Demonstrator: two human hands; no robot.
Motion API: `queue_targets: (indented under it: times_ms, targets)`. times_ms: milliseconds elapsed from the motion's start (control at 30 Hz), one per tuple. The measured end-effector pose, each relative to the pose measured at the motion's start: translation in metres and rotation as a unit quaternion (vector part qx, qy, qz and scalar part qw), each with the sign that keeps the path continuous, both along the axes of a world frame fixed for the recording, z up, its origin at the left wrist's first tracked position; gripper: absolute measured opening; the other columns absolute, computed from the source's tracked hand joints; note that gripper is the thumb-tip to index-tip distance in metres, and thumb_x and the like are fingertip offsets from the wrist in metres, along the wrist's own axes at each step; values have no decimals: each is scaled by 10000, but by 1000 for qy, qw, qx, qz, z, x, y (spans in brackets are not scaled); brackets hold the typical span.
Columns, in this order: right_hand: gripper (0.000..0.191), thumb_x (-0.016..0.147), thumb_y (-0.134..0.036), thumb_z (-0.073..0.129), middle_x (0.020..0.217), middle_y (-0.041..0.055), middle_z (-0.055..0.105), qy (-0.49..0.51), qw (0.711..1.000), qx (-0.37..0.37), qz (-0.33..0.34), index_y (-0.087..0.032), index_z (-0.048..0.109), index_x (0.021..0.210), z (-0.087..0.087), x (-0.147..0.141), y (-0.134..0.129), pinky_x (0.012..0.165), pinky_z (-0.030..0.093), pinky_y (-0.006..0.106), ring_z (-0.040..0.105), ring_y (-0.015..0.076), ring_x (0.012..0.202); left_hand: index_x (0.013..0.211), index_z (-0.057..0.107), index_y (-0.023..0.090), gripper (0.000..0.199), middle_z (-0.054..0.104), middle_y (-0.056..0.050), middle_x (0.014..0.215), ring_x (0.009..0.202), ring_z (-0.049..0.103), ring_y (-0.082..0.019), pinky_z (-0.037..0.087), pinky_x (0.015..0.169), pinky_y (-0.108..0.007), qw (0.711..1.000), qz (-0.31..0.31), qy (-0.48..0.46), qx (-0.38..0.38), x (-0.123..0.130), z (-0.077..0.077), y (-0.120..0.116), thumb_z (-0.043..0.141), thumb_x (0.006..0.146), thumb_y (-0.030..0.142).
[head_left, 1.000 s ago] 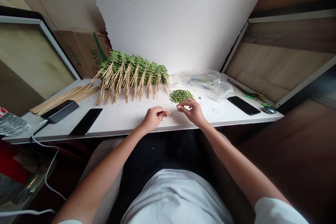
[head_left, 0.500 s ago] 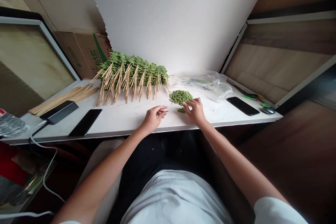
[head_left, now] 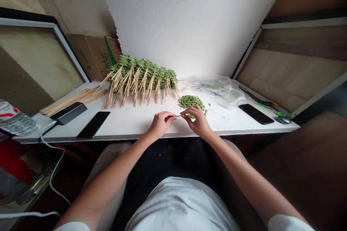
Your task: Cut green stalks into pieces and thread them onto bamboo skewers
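My left hand [head_left: 161, 122] is pinched above the front of the white table, holding one end of a thin green bean piece [head_left: 178, 116]. The fingertips of my right hand [head_left: 199, 122] close on the other end, so the piece spans the small gap between both hands. Whether a stick runs inside it is too small to see. Just behind my right hand lies a heap of cut green bean pieces [head_left: 189, 101], with a few more partly hidden under that hand. Farther left, a large stack of green bean skewers [head_left: 146, 68] rests with its bare sticks pointing towards me.
Loose bamboo sticks [head_left: 73, 101] lie at the left, near a black box-shaped device [head_left: 69, 113] and a phone [head_left: 94, 124]. A clear plastic bag [head_left: 225, 92], another phone [head_left: 256, 113] and a mouse [head_left: 284, 120] are on the right. A white foam board [head_left: 189, 36] stands behind.
My right hand has come from the edge of the bean heap leftwards to my left hand, and both now hold the piece. The view has shifted slightly.
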State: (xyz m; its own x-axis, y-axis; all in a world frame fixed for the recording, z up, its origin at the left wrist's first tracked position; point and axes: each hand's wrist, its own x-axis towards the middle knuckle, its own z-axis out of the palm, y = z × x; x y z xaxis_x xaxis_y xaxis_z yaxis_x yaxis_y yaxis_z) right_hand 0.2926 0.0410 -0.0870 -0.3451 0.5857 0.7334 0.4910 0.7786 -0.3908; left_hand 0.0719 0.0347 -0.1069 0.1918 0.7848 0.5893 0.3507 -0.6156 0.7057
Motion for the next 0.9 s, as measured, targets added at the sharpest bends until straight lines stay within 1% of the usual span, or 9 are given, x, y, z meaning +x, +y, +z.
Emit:
queue_targets:
  times_ms: [100,167,233,333,433,567,667,767,900]
  targets:
    - [166,1023,-282,694,1003,80,768,-22,998,12,49,-277,781,1165,2,-3,-4,883,538,450,621,282,976,977,821,173,112,805,-74,881,789,746,-199,590,761,-305,1000,-5,6,9,-1,2,-1,732,984,240]
    - [161,1017,-258,700,966,75,765,-28,997,27,66,-283,787,1150,3,-7,-7,855,541,446,612,277,947,968,821,169,133,795,-65,851,761,733,-186,579,757,-297,1000,-25,13,5,-2,3,-1,704,1001,223]
    - [149,1017,-240,694,935,74,762,-26,997,41,61,-284,797,1117,2,-9,-8,840,541,447,604,279,936,970,823,164,148,790,-65,847,739,723,-177,573,755,-294,999,-44,15,-3,-3,3,-1,693,1009,223]
    - [139,1022,-239,685,936,77,759,-21,998,49,39,-283,801,1083,-1,-8,-7,858,542,460,605,284,953,998,827,159,118,800,-81,907,762,725,-183,574,766,-298,998,-59,12,-18,-5,1,2,736,983,232]
    - [125,1026,-248,678,933,79,753,-16,999,46,21,-276,796,1054,-4,-7,-4,871,541,463,608,285,958,1008,827,163,100,805,-93,958,816,730,-196,571,783,-303,998,-60,15,-24,-5,-3,5,762,960,222]
    - [110,1019,-251,688,934,80,750,-23,999,31,32,-274,792,1045,-5,-6,-4,862,530,448,600,283,956,981,818,165,106,789,-88,918,840,719,-204,557,801,-309,998,-57,28,-10,-3,-4,4,723,981,213]
    - [138,1029,-260,662,890,79,737,-4,999,-1,42,-265,784,965,-6,-8,-6,850,513,438,586,278,934,926,797,158,123,768,-75,871,802,697,-188,544,783,-296,996,-81,27,-28,-1,-1,0,697,984,198]
    - [197,1021,-341,680,831,69,722,54,994,-71,62,-254,760,863,-10,-11,-7,849,506,432,600,270,912,854,770,140,165,734,-61,799,710,659,-157,535,722,-277,989,-128,-7,-79,2,0,-4,675,977,193]
    - [323,944,-537,754,809,58,713,156,964,-177,124,-244,743,808,-12,-13,-4,800,527,413,644,248,836,825,749,124,195,715,-63,763,661,647,-143,545,669,-265,975,-165,-82,-126,3,1,-4,651,968,211]
